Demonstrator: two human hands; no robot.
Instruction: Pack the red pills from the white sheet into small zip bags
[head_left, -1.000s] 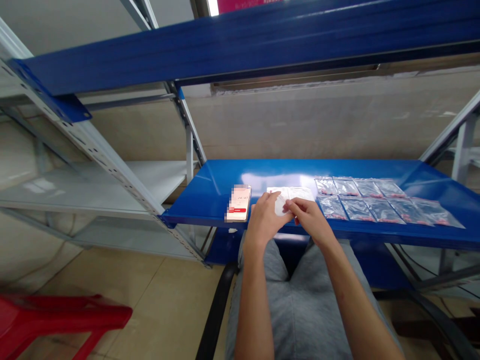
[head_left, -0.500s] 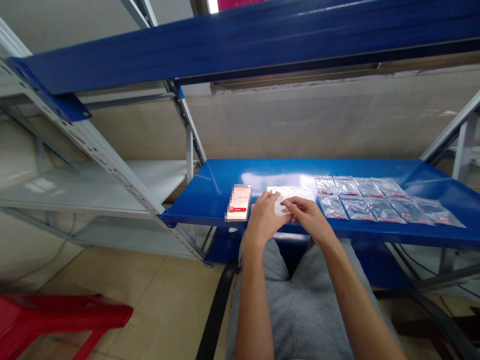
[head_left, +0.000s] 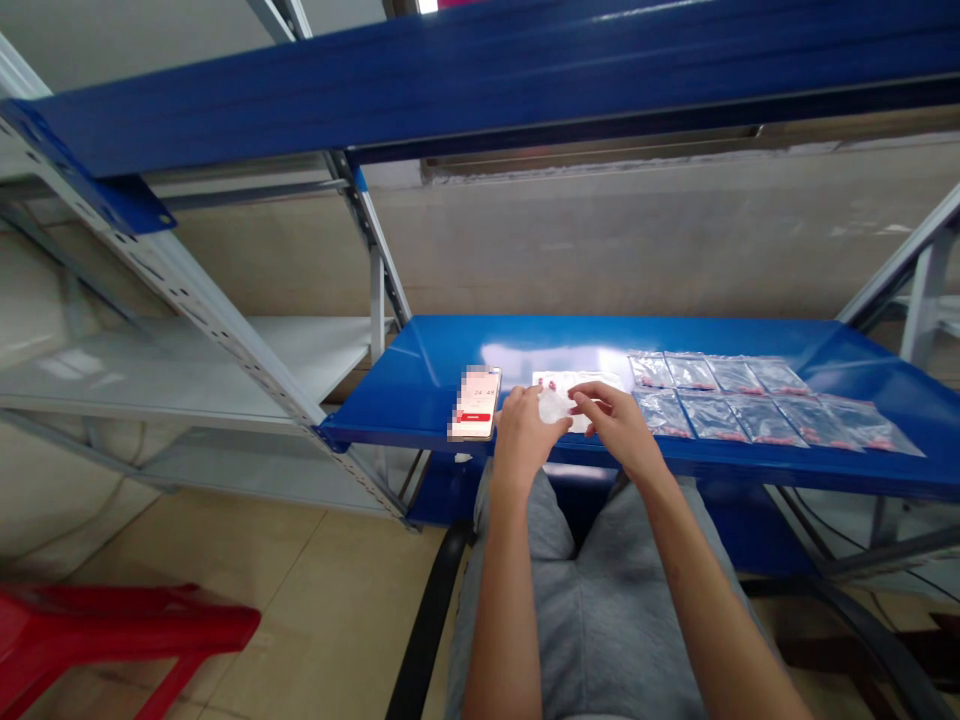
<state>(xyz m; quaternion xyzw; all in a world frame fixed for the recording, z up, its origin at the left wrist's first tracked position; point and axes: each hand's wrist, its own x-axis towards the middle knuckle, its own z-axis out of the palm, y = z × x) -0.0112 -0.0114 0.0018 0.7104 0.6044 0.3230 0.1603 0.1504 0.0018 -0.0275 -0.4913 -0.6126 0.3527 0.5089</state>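
Observation:
My left hand (head_left: 523, 430) is at the front edge of the blue shelf (head_left: 442, 350), its thumb and fingers closed on a small clear plastic bag (head_left: 553, 405). Right beside the bag's open-looking side is my right hand (head_left: 615, 422), thumb and forefinger pinched together; what they hold is too small to make out. Under both hands lies a white sheet (head_left: 600, 381). A few small red pieces (head_left: 552, 385) rest on it, just beyond my left fingers.
Several clear zip bags with red pieces (head_left: 716, 415) lie in two rows to the right. A phone (head_left: 480, 405) showing a running timer lies left of my hands. A blue beam (head_left: 480, 90) crosses above. A red stool (head_left: 127, 630) stands on the floor at left.
My hands have drawn slightly apart, and the plastic bag now shows between them. The red pieces on the sheet are more exposed. The phone's timer has advanced.

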